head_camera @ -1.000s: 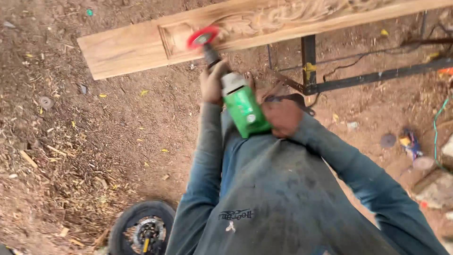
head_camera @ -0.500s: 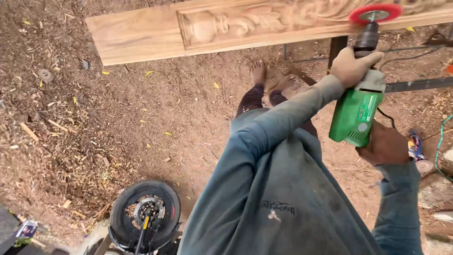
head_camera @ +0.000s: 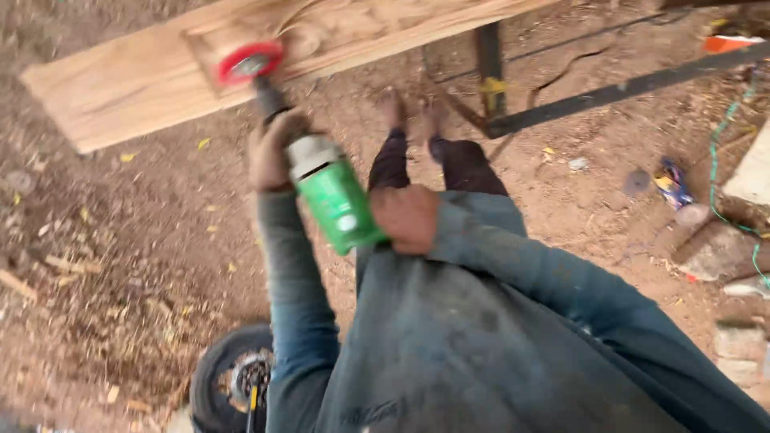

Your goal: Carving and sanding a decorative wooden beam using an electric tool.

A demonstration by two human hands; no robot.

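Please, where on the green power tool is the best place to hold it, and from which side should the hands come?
Probably on the green power tool body and its neck, from the rear, away from the red disc. The body is long and narrow enough to wrap, and the disc sits at the far end against the carved wooden plank. The right hand grips the rear, the left hand the neck.

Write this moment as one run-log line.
left hand: grips grinder neck | right hand: grips grinder rear | red disc: at carved plank | ground: dirt, wheel
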